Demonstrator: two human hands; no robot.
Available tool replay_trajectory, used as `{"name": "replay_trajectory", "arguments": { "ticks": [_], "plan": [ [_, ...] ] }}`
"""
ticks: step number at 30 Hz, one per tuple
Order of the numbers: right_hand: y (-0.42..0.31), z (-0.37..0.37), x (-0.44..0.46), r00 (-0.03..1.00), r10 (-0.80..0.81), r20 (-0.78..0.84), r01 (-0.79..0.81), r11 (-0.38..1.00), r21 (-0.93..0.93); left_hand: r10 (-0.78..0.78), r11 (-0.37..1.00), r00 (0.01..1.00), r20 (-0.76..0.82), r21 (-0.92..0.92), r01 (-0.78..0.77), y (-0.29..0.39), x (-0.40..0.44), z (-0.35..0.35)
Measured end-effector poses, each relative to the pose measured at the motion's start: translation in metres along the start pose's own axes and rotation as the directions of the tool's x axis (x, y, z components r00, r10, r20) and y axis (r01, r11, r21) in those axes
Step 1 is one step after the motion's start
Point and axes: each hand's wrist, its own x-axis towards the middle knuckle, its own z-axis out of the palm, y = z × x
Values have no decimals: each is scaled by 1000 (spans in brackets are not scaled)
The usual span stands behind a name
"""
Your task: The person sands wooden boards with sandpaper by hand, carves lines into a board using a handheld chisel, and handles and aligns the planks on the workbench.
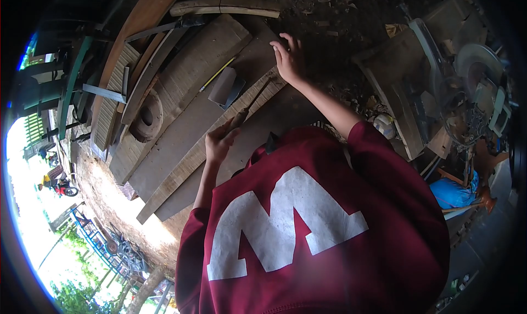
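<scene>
Gripping a slim handled tool (pixel 242 115) over a wooden strip (pixel 186 168), left hand (pixel 220 141); right hand (pixel 291 64) empty, half-curled near strip's far end; work done versus remaining unclear.

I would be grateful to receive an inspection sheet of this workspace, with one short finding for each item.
Surface: broad brown boards, lying side by side and partly overlapping.
Job's things: a long wood strip lies across the boards; the blade of a wooden-handled tool is over it.
Clutter: yellow pencil, a grey object of unclear kind, and a metal square at the left.
Grips: left grip closed around the tool's handle; right grip open, nothing seen in it.
Cables: none certain; the dim right side is unclear.
Surroundings: blue bag at right; bright daylight at left.
</scene>
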Motion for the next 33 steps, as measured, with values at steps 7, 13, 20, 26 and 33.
{"name": "replay_trajectory", "arguments": {
  "ticks": [7,13,20,26,33],
  "plan": [
    [0,-4,-1,1000,14,8,-14,1000,-8,-462,411,725,511,-602,685,5,8,-8],
    [-2,-6,0,998,33,53,-36,998,53,-471,508,742,478,-540,670,1,9,-15],
    [-1,-5,1,998,35,49,-38,998,56,-464,486,717,521,-527,697,-8,19,-14],
    [-1,-5,1,999,32,34,-33,999,37,-499,506,688,527,-467,725,-2,29,-17],
    [0,-1,0,999,31,9,-31,999,42,-456,748,814,360,-340,570,17,32,-28]
  ]
}}
